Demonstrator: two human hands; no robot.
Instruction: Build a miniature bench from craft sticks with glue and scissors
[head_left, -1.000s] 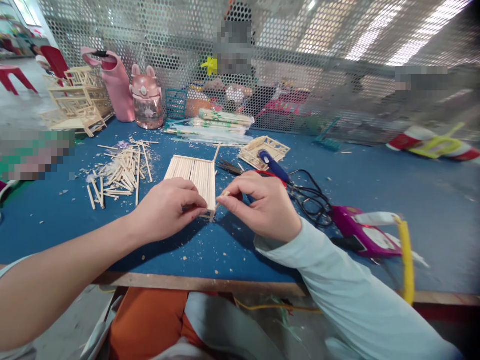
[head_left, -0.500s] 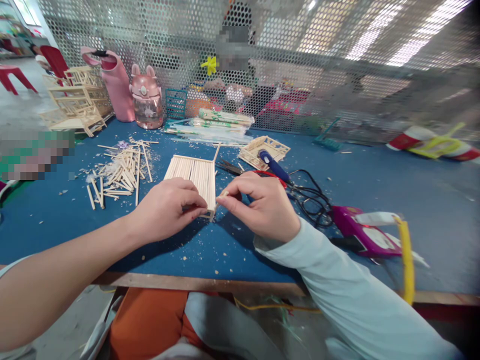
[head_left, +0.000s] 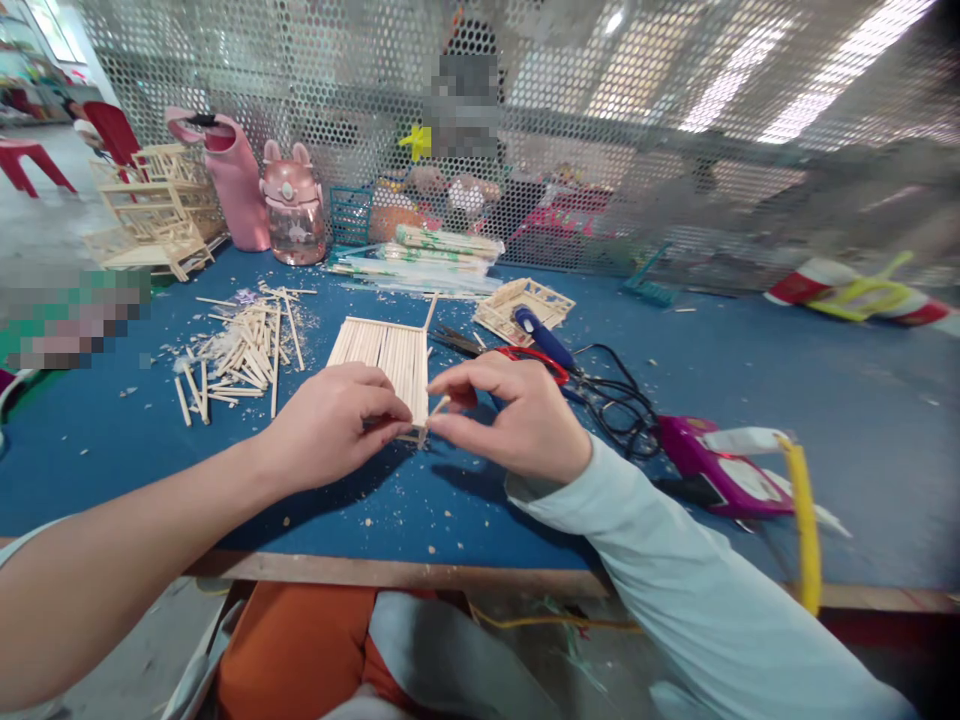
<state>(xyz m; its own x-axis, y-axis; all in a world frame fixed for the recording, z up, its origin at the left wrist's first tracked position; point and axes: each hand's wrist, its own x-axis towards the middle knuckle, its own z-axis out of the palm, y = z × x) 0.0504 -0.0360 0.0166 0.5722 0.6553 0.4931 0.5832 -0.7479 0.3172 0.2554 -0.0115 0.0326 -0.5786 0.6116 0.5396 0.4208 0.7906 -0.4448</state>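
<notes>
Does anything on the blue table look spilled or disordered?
Yes: loose sticks lie jumbled at left among pale debris, unlike the aligned stick panel; crumbs speckle the blue table in front; a black cable lies tangled at right.

From our edge of the blue table (head_left: 480, 520), we see loose sticks (head_left: 256, 345) at ten o'clock, pink bottles (head_left: 295, 225) at eleven, wrapped bundles (head_left: 442, 255) at twelve.

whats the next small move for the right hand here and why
Probably have the right hand gently steady the short stick at the near right corner of the stick panel: its thumb and forefinger stand parted around that stick, which slants outward, while the left hand holds the panel's near edge. Whether the stick is firmly attached can't be told.
</notes>
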